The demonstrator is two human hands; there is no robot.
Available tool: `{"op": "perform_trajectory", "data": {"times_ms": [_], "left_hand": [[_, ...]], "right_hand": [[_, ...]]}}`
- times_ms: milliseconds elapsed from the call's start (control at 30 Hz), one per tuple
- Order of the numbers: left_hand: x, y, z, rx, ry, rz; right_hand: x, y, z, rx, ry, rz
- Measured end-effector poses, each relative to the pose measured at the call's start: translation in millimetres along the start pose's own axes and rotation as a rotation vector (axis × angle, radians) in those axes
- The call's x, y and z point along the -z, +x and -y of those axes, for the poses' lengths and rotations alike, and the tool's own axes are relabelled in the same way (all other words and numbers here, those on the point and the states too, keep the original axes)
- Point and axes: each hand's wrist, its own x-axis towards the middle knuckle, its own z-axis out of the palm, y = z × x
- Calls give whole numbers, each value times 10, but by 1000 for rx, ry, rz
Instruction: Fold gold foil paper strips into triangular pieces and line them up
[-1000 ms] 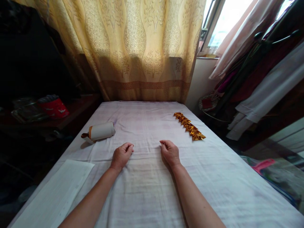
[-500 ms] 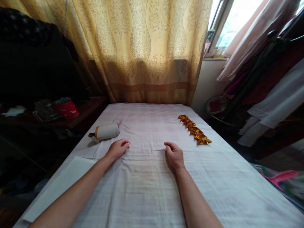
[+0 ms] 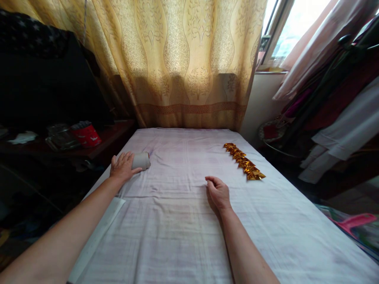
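On the left of the cloth lies a whitish cylinder-shaped roll (image 3: 141, 161). My left hand (image 3: 122, 166) rests over its left part with the fingers stretched out and spread, and hides that end. My right hand (image 3: 218, 192) lies on the cloth right of the middle, its fingers curled and thumb against the index finger; nothing shows in it. Beyond it to the right, a row of shiny gold folded pieces (image 3: 244, 161) runs slantwise. Under my left forearm is a flat white sheet (image 3: 99, 232), partly covered.
A pale checked cloth (image 3: 177, 236) covers the table. Yellow curtains (image 3: 174, 51) hang behind it. On a dark shelf at left stand a glass jug (image 3: 60, 137) and a red container (image 3: 85, 134). Hanging clothes (image 3: 349, 122) and a pink object (image 3: 355, 221) are at right.
My left hand has moved left and away from me, from the cloth onto the roll, and its fingers have opened out. My right hand has stayed in place.
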Motion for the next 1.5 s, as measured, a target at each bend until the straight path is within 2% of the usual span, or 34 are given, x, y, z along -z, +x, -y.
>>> {"op": "perform_trajectory", "data": {"times_ms": [333,500,600,733,833,900,1033,1167,1267,1333,1500], "left_hand": [[32,1,51,-50,-27,14],[161,-22,-17,-56,-49,0],[305,-116,-223,-89,-158,-29],[493,-381,-722,-245,-348,102],[557,-612,-1101,-391,-471,236],[532,-742,-1289,-416,-477,290],[338,-919,-1471,-465,-446,272],[126,-1039,-1445,-513,-411,362],[58,-1119,-1383,-551,-413,406],[54,-1165,-1362,-546,-410,384],[68,-1267,-1387,-529,-407,240]], "right_hand": [[2,6,-10,-6,-7,8],[-2,7,-18,-5,-10,8],[-10,6,-30,-3,-15,8],[-15,1,-39,5,-30,9],[-14,-6,-29,10,-39,7],[-15,-9,-18,12,-41,7],[-15,-8,3,12,-38,11],[-11,-7,17,5,-37,23],[-4,-11,33,-3,-39,30],[2,-15,46,-7,-40,36],[16,-17,69,-16,-23,61]]}}
